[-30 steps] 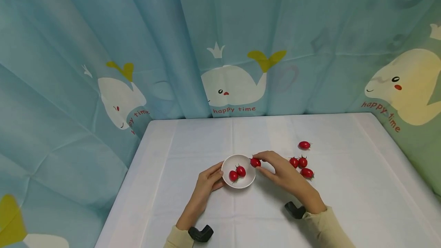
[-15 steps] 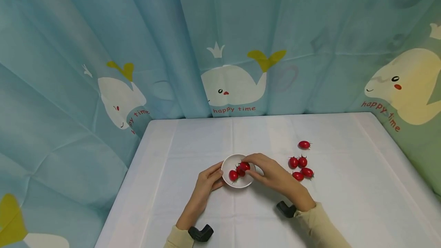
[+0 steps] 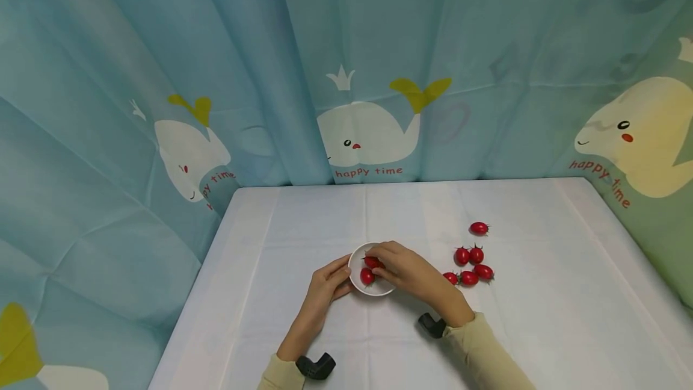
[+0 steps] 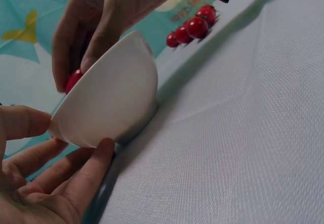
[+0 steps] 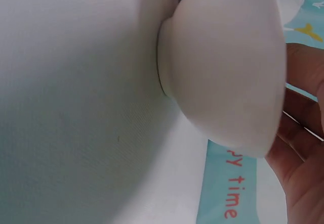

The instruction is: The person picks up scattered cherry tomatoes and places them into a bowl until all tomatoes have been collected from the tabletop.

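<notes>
A small white bowl (image 3: pixel 355 284) stands on the table. My left hand (image 3: pixel 323 290) grips it from the left side; in the left wrist view the thumb lies at the rim and the fingertips press the outer wall. Inside the bowl, a cherry tomato (image 3: pixel 367 277) lies in plain sight. My right hand (image 3: pixel 406 269) reaches over the right rim and pinches another cherry tomato (image 3: pixel 372 262) between thumb and fingers, down inside the bowl. That hand covers the bowl's right part. In the right wrist view, its fingers (image 5: pixel 304 148) are bent over the rim of the bowl.
Several cherry tomatoes (image 3: pixel 469 278) lie in a loose group right of the bowl, with a single tomato (image 3: pixel 479 229) farther back. A white cloth (image 3: pixel 303 221) covers the table. Behind hangs a blue curtain (image 3: pixel 260 77) with whale prints. Each wrist wears a black device (image 3: pixel 316 367).
My right hand has moved left, bringing its cherry tomato from the bowl's right rim to inside the bowl. Tomatoes behind that hand have come into view. The left hand stays on the bowl.
</notes>
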Demonstrator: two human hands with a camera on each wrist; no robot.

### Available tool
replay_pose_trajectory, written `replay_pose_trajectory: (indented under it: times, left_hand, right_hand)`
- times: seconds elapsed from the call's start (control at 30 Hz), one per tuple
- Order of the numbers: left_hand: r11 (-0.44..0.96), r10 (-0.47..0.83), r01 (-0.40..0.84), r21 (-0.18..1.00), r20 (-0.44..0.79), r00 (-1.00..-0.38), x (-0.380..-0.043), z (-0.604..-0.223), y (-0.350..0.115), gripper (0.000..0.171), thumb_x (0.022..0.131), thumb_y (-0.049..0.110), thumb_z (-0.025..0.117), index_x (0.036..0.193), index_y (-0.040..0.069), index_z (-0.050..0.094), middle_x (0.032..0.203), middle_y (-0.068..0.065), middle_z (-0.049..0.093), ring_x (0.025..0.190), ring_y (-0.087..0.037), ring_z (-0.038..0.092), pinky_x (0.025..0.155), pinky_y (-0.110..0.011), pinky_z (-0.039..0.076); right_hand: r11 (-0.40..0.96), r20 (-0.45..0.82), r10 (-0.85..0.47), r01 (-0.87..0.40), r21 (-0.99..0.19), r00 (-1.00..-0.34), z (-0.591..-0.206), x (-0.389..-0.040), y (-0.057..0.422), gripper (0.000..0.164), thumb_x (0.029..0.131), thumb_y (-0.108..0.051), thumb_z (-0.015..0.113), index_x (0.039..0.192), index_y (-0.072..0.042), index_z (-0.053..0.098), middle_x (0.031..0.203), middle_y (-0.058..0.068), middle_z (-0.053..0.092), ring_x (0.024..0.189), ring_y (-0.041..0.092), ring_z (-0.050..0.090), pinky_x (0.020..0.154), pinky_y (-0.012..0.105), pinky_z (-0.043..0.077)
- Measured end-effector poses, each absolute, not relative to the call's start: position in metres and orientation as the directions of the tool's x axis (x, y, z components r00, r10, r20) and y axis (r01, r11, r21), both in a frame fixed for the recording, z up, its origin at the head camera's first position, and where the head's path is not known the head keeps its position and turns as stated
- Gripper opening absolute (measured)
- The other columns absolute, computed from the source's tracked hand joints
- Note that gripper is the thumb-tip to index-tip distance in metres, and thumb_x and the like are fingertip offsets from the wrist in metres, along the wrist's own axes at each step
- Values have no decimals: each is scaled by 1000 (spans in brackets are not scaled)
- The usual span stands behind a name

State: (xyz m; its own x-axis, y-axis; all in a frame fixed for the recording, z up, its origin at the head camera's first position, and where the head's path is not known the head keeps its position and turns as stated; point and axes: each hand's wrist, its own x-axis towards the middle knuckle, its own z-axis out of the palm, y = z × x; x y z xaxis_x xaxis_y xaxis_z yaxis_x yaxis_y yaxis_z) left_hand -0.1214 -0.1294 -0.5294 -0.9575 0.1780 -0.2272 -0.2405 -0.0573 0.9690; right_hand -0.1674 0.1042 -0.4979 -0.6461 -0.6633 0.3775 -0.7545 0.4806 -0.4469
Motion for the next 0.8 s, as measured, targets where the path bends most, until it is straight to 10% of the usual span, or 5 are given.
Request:
replay_pose_trajectory:
  times: [0.8]
  left_hand:
    - [-41, 167, -243, 969, -233, -958, -122, -531, -130, 53, 106, 29, 61, 153, 7, 52, 157, -18, 53, 134, -21, 60, 99, -21, 58]
  right_hand:
    - [568, 322, -661, -732, -377, -678, -497, -164, 96, 36, 93, -14, 80, 126, -7, 68, 123, 8, 70, 115, 23, 68, 96, 37, 62]
